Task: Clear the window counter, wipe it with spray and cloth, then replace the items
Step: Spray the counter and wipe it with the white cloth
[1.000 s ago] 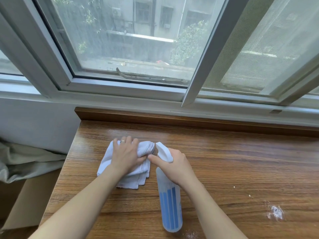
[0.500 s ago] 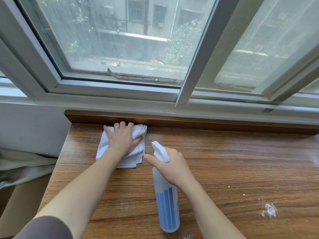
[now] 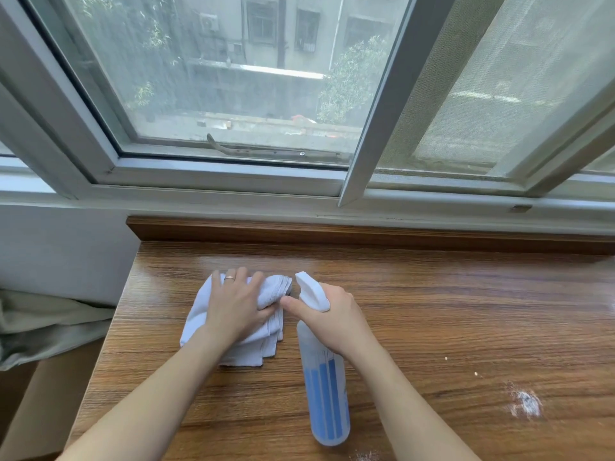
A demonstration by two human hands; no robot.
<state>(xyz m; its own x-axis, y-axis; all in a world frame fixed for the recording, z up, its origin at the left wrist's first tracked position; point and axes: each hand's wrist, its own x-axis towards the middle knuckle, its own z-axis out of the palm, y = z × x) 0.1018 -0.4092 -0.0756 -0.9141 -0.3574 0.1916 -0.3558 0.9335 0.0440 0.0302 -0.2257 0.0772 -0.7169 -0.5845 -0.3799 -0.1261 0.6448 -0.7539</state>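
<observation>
— What's nearest you on the counter (image 3: 466, 294)?

— The spray bottle (image 3: 327, 394), its blue-striped body pointing back toward me and its white nozzle head aimed away at the window. My right hand (image 3: 332, 314) is wrapped round its neck, fingers curled on it, thumb stretched out to the left.

— And to the right?

— A smear of white powder (image 3: 525, 402) on the wood, with a few specks above it, well apart from both hands.

— Your other hand?

— My left hand (image 3: 234, 306) lies flat on the folded white cloth (image 3: 266, 334), fingers spread and pressing it down, a ring (image 3: 229, 278) on one finger. The cloth sits just beside the bottle's nozzle, and my right thumb nearly meets its edge.

— Beyond that?

— The raised wooden lip of the counter, then the window frame (image 3: 216, 178) with a metal stay arm (image 3: 266, 151) on its sill.
</observation>
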